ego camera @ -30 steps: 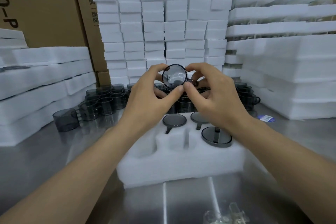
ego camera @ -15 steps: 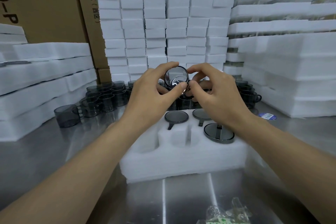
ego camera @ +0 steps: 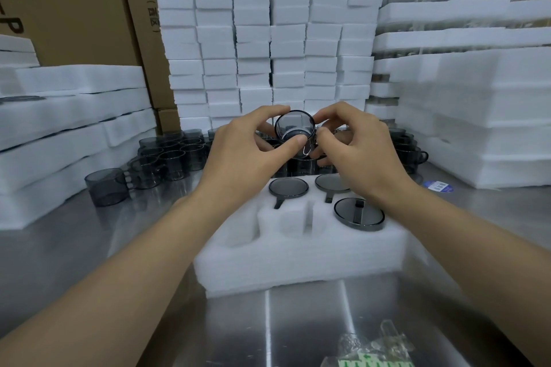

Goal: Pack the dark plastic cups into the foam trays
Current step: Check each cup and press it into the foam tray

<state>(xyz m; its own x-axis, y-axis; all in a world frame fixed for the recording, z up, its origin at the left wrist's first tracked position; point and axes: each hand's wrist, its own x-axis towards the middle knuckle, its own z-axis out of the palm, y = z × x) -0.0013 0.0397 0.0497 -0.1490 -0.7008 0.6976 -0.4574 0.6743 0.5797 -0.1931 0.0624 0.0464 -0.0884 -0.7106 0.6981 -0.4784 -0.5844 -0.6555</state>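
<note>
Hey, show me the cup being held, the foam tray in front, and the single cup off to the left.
held cup (ego camera: 293,125), head view, its see-through body.
foam tray (ego camera: 298,259), head view, bare front wall.
single cup (ego camera: 105,188), head view, its side wall.

Views: one, head. Mount: worn on the person's head, on the near side of the tray (ego camera: 298,256), above it. Facing: forward and down across the tray; wide-angle, straight lines bowed at the edges. Range: close; forearms (ego camera: 125,277) enter from the bottom corners, left hand (ego camera: 241,152) and right hand (ego camera: 357,149) meet on a cup (ego camera: 293,125) over the tray's far edge. Beyond the tray: foam stacks (ego camera: 268,39) to frame top
</note>
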